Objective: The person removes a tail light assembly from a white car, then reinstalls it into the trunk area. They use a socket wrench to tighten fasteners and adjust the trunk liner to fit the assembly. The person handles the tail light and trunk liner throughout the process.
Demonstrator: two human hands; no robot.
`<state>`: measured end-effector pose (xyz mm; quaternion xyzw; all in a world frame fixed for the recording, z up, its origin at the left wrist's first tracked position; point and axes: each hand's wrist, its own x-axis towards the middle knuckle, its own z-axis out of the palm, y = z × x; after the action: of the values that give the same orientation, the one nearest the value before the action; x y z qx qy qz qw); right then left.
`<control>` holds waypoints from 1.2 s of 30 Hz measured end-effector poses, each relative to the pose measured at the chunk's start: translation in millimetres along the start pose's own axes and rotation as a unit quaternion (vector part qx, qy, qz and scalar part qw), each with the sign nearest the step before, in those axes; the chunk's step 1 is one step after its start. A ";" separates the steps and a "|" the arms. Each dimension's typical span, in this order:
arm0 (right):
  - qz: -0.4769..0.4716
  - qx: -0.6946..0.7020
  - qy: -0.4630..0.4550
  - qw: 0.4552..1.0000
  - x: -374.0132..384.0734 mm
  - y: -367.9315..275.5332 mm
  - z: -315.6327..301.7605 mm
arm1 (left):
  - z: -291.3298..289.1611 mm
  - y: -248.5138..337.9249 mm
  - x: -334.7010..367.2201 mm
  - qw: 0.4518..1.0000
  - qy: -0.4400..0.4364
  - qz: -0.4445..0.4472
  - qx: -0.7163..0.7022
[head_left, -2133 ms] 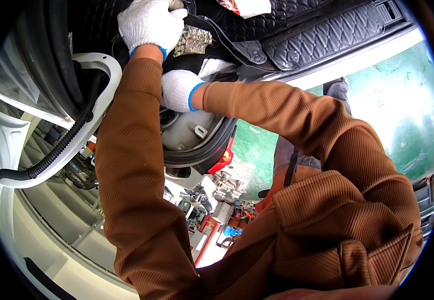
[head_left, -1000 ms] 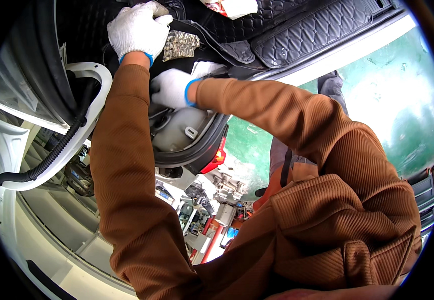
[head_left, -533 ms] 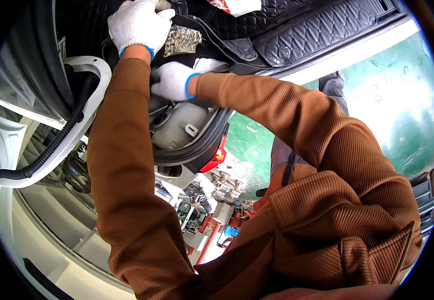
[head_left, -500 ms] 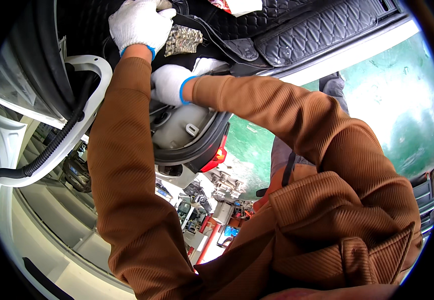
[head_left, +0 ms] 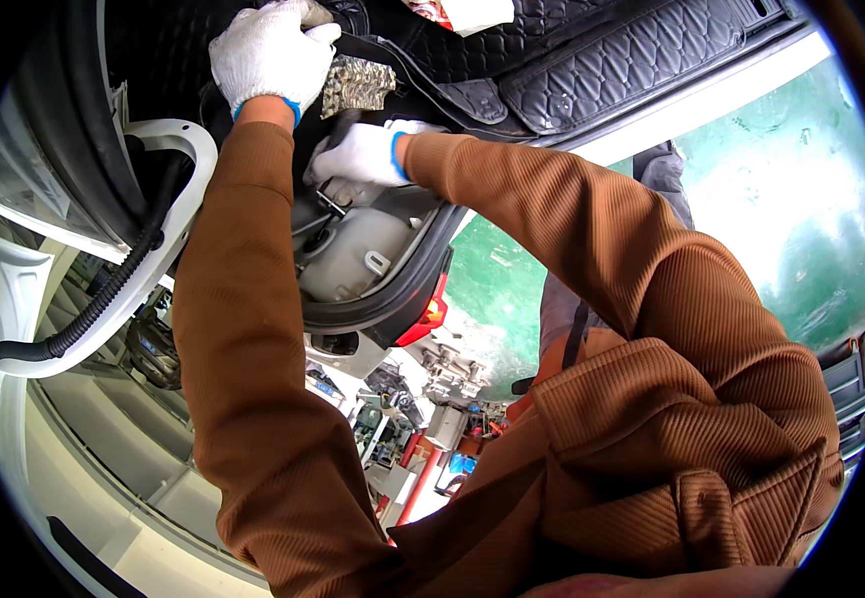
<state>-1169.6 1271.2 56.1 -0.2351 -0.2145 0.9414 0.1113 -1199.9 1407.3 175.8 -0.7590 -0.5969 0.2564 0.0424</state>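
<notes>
My left hand (head_left: 271, 58), in a white knit glove with a blue cuff, reaches into the car's boot at the top. Its fingers curl over black lining, and what they grip is hidden. Close by on its right lies a crumpled silvery-brown patterned piece (head_left: 358, 84). My right hand (head_left: 361, 157), gloved the same way, is closed around a hand tool (head_left: 331, 204) with a dark handle and a metal shaft. The shaft points down toward the pale grey body panel (head_left: 348, 261) at the boot corner. The shaft's tip is too small to make out.
Black quilted lining (head_left: 622, 65) covers the boot at the upper right. A white hinge arm with a black corrugated hose (head_left: 104, 289) curves along the left. Below the panel sit a black rubber seal (head_left: 383, 311) and a red tail light (head_left: 428, 314). Green floor (head_left: 497, 269) lies beyond.
My right hand has moved slightly right and up, and a dark-handled tool with a metal shaft now shows in it. My left hand has shifted slightly left.
</notes>
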 end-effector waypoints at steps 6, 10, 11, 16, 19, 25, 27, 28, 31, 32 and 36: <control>-0.158 -0.316 0.134 0.926 18.3 -13.0 38.7 | -1.8 0.8 6.9 1.000 0.016 0.003 0.007; -0.142 -0.380 0.132 0.905 7.4 -12.3 56.2 | 1.6 3.8 3.5 0.999 0.013 0.013 0.034; -0.145 -0.396 0.134 0.897 7.0 -13.6 59.1 | 3.6 2.0 4.7 1.000 0.014 0.008 0.022; -0.211 -0.321 0.142 0.912 -14.5 -12.0 42.4 | 6.4 -5.1 2.7 1.000 0.023 0.015 -0.003; -0.073 -0.077 0.139 0.985 -20.5 -13.6 1.0 | 5.1 -6.1 4.5 0.999 0.035 0.035 0.012; -0.140 0.016 0.022 0.990 -39.4 -15.1 25.6 | 6.2 -3.6 6.8 1.000 0.024 0.020 -0.001; -0.140 0.006 -0.020 0.990 -41.2 -11.2 36.5 | 9.3 -4.3 6.7 1.000 -0.002 -0.001 -0.024; -0.151 -0.029 -0.024 0.988 -40.7 -13.0 44.4 | 12.1 -8.1 4.2 1.000 0.002 -0.001 -0.018; -0.151 -0.010 -0.044 0.987 -41.4 -13.0 51.8 | 18.2 -12.2 6.1 1.000 0.002 -0.008 -0.008; -0.149 0.020 -0.052 0.987 -40.3 -11.3 52.9 | 18.9 -12.9 6.7 1.000 0.003 -0.005 -0.010; -0.119 0.054 -0.052 0.990 -41.8 -12.1 58.1 | 21.4 -16.2 5.3 1.000 0.007 -0.001 -0.013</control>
<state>-1160.7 1248.5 124.5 -0.1520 -0.1948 0.9428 0.2236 -1222.8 1411.7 161.5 -0.7605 -0.6009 0.2432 0.0376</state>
